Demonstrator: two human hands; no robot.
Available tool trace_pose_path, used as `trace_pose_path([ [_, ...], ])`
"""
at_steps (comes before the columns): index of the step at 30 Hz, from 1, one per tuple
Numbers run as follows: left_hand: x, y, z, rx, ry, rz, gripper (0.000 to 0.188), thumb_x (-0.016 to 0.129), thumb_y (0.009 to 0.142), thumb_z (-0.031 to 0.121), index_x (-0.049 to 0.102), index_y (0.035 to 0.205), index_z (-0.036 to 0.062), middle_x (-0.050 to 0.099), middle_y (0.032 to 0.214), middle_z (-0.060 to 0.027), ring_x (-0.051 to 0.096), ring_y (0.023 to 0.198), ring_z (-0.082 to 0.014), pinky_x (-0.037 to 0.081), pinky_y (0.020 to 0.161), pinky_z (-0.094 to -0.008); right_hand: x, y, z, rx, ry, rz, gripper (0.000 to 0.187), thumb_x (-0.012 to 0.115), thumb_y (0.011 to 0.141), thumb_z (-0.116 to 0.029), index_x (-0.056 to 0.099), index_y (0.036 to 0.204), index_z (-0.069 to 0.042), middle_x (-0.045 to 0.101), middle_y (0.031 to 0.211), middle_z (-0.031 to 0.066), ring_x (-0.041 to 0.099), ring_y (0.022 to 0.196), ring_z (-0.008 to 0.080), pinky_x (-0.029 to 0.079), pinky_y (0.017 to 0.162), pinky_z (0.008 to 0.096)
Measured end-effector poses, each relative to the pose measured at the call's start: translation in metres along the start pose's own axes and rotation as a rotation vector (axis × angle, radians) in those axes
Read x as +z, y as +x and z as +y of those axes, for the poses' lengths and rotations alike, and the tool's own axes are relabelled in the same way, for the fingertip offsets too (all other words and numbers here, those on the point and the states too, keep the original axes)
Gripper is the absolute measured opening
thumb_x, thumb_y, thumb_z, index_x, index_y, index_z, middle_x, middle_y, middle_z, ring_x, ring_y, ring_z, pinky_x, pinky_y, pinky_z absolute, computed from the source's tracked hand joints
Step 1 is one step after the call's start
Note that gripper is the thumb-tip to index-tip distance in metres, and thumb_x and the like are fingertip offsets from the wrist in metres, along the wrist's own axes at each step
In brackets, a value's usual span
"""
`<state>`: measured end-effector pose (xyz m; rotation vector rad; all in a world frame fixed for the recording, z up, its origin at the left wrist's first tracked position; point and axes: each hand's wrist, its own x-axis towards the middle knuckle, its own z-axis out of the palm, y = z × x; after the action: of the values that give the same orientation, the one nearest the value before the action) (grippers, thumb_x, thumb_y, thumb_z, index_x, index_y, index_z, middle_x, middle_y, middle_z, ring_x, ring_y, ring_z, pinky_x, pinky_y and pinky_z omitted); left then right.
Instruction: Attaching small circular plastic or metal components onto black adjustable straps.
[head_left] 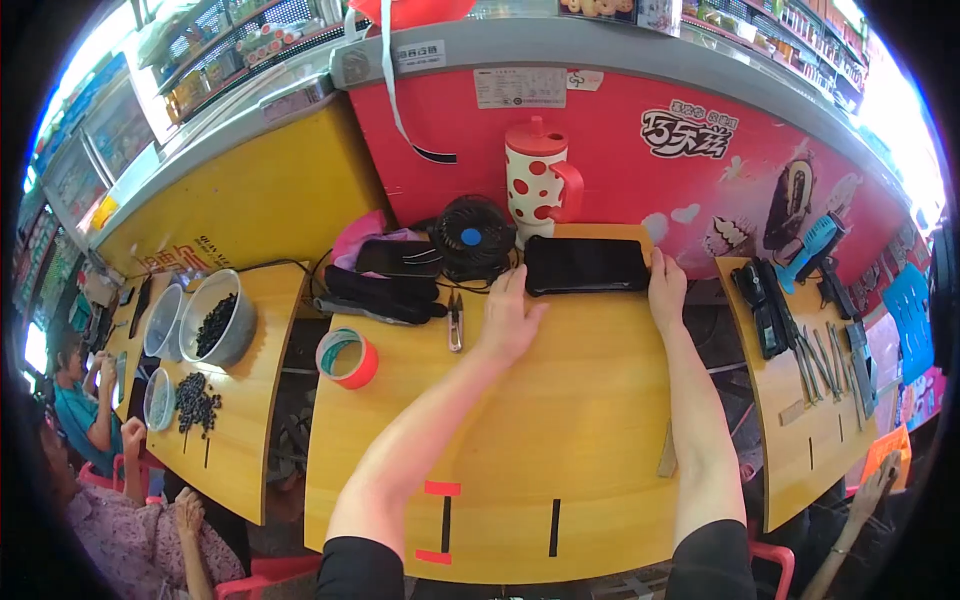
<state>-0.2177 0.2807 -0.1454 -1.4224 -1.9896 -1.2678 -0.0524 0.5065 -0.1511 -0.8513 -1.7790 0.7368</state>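
Note:
A flat black tablet-like device (586, 265) lies at the far edge of the yellow wooden table (560, 430). My left hand (508, 318) rests palm down on the table, its fingertips touching the device's left end. At the device's right end my right hand (666, 290) touches the corner, fingers curled. Neither hand is closed around anything. Small snips (455, 322) lie just left of my left hand.
A small black fan (472, 236), a red-dotted white jug (538, 182), a black pouch (398, 258) and a roll of red tape (348, 357) sit at the table's back and left. Bowls of dark beads (215, 322) occupy the left table; hand tools (825, 360) the right. People sit lower left.

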Motion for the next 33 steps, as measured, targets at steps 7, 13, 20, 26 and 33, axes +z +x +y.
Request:
trace_pose_path([
  [7, -0.202, -0.046, 0.084, -0.015, -0.149, -0.211, 0.026, 0.072, 0.074, 0.000, 0.065, 0.099, -0.0034, 0.066, 0.093, -0.0170, 0.066, 0.084, -0.0283, 0.052, 0.071, -0.0324, -0.022, 0.009, 0.028, 0.308, 0.383, 0.039, 0.039, 0.056, 0.095, -0.036, 0.064, 0.089, 0.002, 0.062, 0.072, 0.0052, 0.057, 0.062, 0.0110, 0.043, 0.052, 0.0260],
  [13, -0.303, -0.154, 0.086, -0.256, 0.017, -0.199, 0.019, 0.071, 0.076, 0.002, 0.066, 0.094, -0.0024, 0.067, 0.089, -0.0172, 0.066, 0.085, -0.0320, 0.053, 0.074, -0.0369, -0.065, 0.006, 0.001, 0.453, 0.558, 0.198, 0.024, 0.064, 0.090, -0.030, 0.065, 0.093, -0.006, 0.065, 0.079, 0.0022, 0.058, 0.065, 0.0075, 0.043, 0.051, 0.0215],
  [20, -0.303, -0.171, 0.047, -0.286, 0.181, -0.097, 0.031, 0.070, 0.077, 0.008, 0.061, 0.105, -0.0024, 0.057, 0.115, -0.0228, 0.054, 0.105, -0.0383, 0.044, 0.090, -0.0441, -0.124, -0.119, -0.141, 0.333, 0.474, -0.345, 0.009, 0.061, 0.090, -0.014, 0.066, 0.094, -0.007, 0.066, 0.079, 0.0007, 0.058, 0.065, 0.0065, 0.040, 0.054, 0.0197],
  [26, -0.273, -0.098, 0.043, -0.136, 0.105, 0.040, 0.040, 0.071, 0.077, 0.010, 0.059, 0.112, -0.0036, 0.055, 0.119, -0.0229, 0.050, 0.109, -0.0379, 0.041, 0.093, -0.0438, -0.144, -0.256, -0.209, -0.144, 0.039, -0.627, 0.005, 0.065, 0.081, 0.002, 0.064, 0.085, 0.003, 0.063, 0.075, 0.0083, 0.061, 0.066, 0.0170, 0.048, 0.059, 0.0289],
  [33, -0.193, 0.022, 0.019, -0.224, 0.068, -0.204, 0.095, 0.081, 0.067, 0.020, 0.027, 0.145, 0.0058, 0.039, 0.139, -0.0209, 0.034, 0.130, -0.0381, 0.034, 0.103, -0.0479, -0.151, -0.285, -0.171, -0.415, -0.090, -0.351, 0.010, 0.062, 0.076, 0.007, 0.063, 0.083, 0.001, 0.059, 0.072, 0.0135, 0.059, 0.065, 0.0287, 0.047, 0.057, 0.0351],
])
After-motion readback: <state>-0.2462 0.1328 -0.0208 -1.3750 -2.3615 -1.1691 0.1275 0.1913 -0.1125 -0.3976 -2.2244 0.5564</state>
